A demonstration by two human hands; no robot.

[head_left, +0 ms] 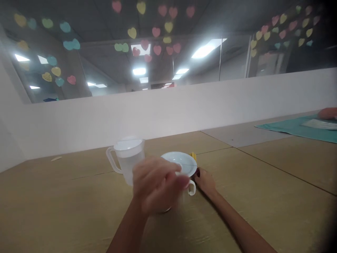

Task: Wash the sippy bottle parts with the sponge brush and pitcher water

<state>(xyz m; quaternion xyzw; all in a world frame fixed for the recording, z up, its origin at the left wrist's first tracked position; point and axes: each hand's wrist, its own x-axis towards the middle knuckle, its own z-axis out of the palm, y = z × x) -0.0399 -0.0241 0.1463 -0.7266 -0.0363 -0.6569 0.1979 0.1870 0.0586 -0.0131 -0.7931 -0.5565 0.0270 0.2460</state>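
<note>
My left hand (155, 184), blurred by motion, is raised over a white mug, its fingers curled together towards the thumb. Whatever they may hold is hidden or smeared. The mug is mostly covered by this hand; its handle (193, 188) shows on the right. Behind the hand lies a pale round plate (188, 160). At the plate's right edge my right hand (205, 180) rests low on the table, fingers closed around or against something small and dark that I cannot make out. A clear plastic pitcher (125, 163) with a white upper part stands left of my left hand.
A small yellow item (193, 156) lies just behind the plate. Far left on the wooden table (65, 207) is a thin light piece (56, 159). A teal cloth (286, 128) lies at the far right, below a white wall (171, 110) and windows.
</note>
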